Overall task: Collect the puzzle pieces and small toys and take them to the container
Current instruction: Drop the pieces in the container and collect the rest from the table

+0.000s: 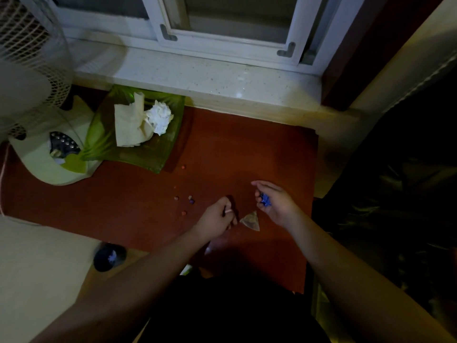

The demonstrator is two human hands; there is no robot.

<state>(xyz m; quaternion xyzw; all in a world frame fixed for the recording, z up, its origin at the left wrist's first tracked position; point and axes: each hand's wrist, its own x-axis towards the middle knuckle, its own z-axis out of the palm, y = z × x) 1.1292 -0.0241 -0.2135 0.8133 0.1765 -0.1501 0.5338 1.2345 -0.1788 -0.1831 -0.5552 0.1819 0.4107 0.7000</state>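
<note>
Dim room – red-brown table under white window w/ stone sill.

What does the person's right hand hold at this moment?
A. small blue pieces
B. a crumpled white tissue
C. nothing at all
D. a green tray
A: the right hand is cupped palm up over the red table, and small blue pieces lie in its curled fingers.

White fan, green tray holding crumpled paper, windowsill
</note>
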